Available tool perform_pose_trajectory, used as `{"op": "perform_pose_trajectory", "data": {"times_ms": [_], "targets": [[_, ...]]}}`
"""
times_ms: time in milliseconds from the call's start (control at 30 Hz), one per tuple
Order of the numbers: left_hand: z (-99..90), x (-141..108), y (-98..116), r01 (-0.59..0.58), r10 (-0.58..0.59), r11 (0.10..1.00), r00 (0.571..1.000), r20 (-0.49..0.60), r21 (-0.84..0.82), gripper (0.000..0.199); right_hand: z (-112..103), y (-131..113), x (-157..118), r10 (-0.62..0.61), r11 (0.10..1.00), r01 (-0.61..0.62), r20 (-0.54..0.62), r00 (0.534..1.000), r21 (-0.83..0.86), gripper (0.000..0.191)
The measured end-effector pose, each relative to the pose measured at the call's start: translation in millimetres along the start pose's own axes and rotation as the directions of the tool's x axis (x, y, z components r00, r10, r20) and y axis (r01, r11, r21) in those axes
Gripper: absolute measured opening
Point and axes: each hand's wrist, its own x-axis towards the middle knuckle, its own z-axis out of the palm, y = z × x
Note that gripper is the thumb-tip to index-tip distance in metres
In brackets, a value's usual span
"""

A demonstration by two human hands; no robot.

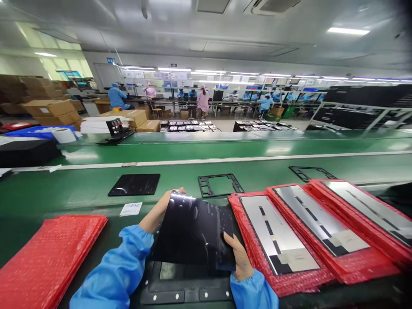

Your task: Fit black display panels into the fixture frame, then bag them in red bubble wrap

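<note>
Above a dark fixture (192, 284) on the worktop (180, 174), a glossy black panel (196, 231) is grasped, tilted, by the left hand (165, 201) near its top-left corner and the right hand (240, 254) at its right edge.

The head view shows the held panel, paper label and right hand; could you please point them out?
Held panel (195, 234), head view: middle of its black face.
Paper label (131, 209), head view: middle of its written side.
Right hand (241, 257), head view: near the thumb's base.
</note>
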Motion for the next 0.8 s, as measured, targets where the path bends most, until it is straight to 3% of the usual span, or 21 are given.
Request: {"op": "perform_pose_trajectory", "data": {"times_ms": [167,300,400,467,567,667,800], "targets": [[65.3,73.9,-4.1,-0.056,0.132,0.923,0.976,-0.176,0.381,0.036,-2.4,4.1,5.3,0.023,0.992,-0.026,0.029,0.999,0.121,0.035],[103.9,98.4,-9.9,-0.032,0.199,0.849,0.944,-0.263,0.528,0.04,-9.4,5.2,11.1,-0.006,0.989,0.005,0.006,1.0,0.149,0.035],[113.5,105.5,-10.1,-0.009,0.216,0.836,0.925,-0.314,0.548,0.039,-13.1,4.8,13.3,-0.013,0.989,0.009,0.029,1.0,0.148,0.035],[109.8,109.2,-7.7,0.003,0.207,0.851,0.917,-0.34,0.525,0.039,-13.6,3.9,13.4,-0.017,0.99,0.012,0.029,0.999,0.14,0.039],[89.7,115.8,-1.3,0.022,0.155,0.898,0.919,-0.363,0.439,0.04,-11.7,2.1,11.9,-0.015,0.993,0.014,0.014,1.0,0.118,0.048],[56.0,122.1,6.6,0.063,0.038,0.956,0.942,-0.333,0.286,0.039,-8.9,0.2,10.1,-0.014,0.995,0.015,-0.008,1.0,0.1,0.058],[3.6,115.8,10.7,0.112,-0.111,0.994,0.98,-0.163,-0.003,0.036,-8.5,-1.3,8.6,-0.04,0.997,0.042,-0.03,0.999,0.066,0.068]]}}
